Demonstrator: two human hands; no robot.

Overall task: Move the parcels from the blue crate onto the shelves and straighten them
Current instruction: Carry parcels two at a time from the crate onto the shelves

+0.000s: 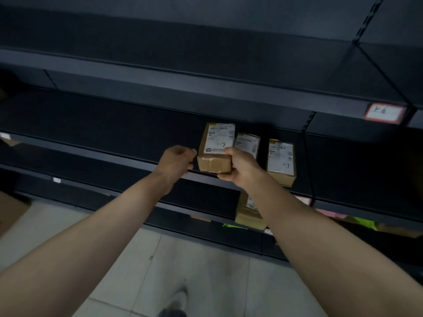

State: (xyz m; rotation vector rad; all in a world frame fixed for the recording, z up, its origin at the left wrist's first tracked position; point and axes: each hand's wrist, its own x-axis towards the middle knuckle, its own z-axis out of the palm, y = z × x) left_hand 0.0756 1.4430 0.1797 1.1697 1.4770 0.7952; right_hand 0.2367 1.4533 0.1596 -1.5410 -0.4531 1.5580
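Note:
A brown cardboard parcel [216, 149] with a white label marked "1-7" rests at the front edge of a dark shelf [109, 124]. My right hand [240, 167] grips its right front corner. My left hand [177, 161] hovers just left of the parcel with fingers curled, holding nothing. Two more labelled parcels stand to the right on the same shelf: a small one [248, 143] partly behind my right hand, and another [281, 160] near the upright. The blue crate is not in view.
Dark shelves run above [206, 72] and below [201, 197]. A red-bordered tag [384, 112] hangs on the upper shelf edge. Another parcel [248, 213] sits on the lower shelf under my right forearm. A cardboard box [10, 209] stands on the tiled floor at left.

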